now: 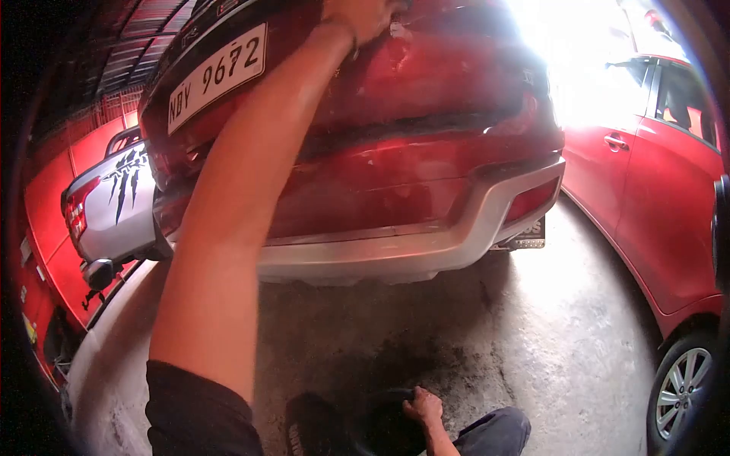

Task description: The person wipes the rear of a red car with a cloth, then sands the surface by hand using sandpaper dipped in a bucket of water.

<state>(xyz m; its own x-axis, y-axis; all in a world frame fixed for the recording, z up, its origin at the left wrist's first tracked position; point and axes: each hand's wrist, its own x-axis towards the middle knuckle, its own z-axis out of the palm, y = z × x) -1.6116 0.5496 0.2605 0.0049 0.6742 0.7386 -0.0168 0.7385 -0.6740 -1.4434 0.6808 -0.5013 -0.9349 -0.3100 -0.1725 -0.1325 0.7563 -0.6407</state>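
My left arm reaches up across the view, and my left hand [363, 21] is against the upper rear of a dark red car [395, 182], beside a scuffed patch. The top edge of the view cuts this hand off, so its fingers and anything in them cannot be made out. Low in the view, my right hand [424, 406] is closed on the rim of a dark round container [384, 422] near the floor. Shadow hides most of that container.
A silver bumper trim [365, 258] runs along the dark red car's lower edge. Another red car [646, 175] stands at the right, and a white vehicle [122, 201] at the left. My bent knee [498, 433] shows above the concrete floor [555, 342].
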